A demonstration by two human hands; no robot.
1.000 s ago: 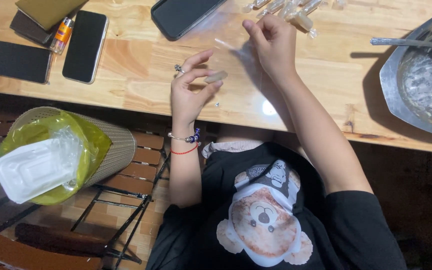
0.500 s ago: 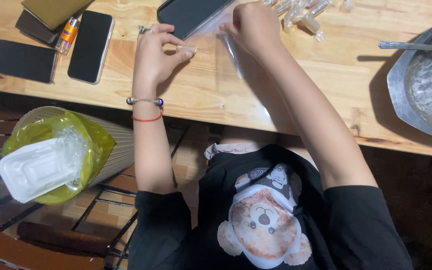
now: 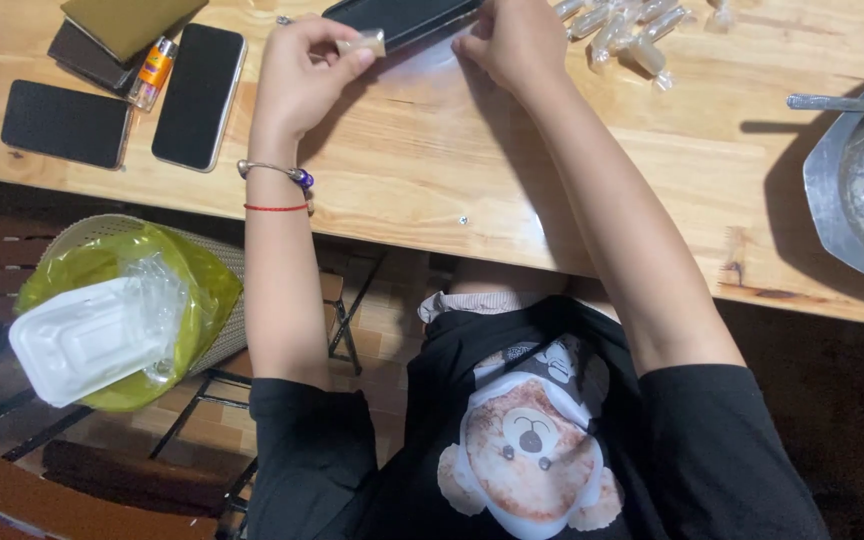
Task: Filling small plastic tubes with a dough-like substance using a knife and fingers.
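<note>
Left hand (image 3: 302, 75) has moved up w/ a small tan piece (image 3: 365, 43) pinched, near right hand (image 3: 512, 40), now clenched by the tray (image 3: 402, 18).

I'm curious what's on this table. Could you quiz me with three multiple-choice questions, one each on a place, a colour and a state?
1. Where is the spoon?
A. on the tray
B. beside the phones
C. in the bin

2. What colour is the bag?
A. red
B. yellow-green
C. blue

3. What is the left hand doing?
A. lying flat on the table
B. reaching into the bin
C. pinching a small piece

Answers:
1. A: the spoon lies over the rim of the tray.
2. B: the bag is yellow-green.
3. C: the left hand grips the piece in its fingertips.
</note>
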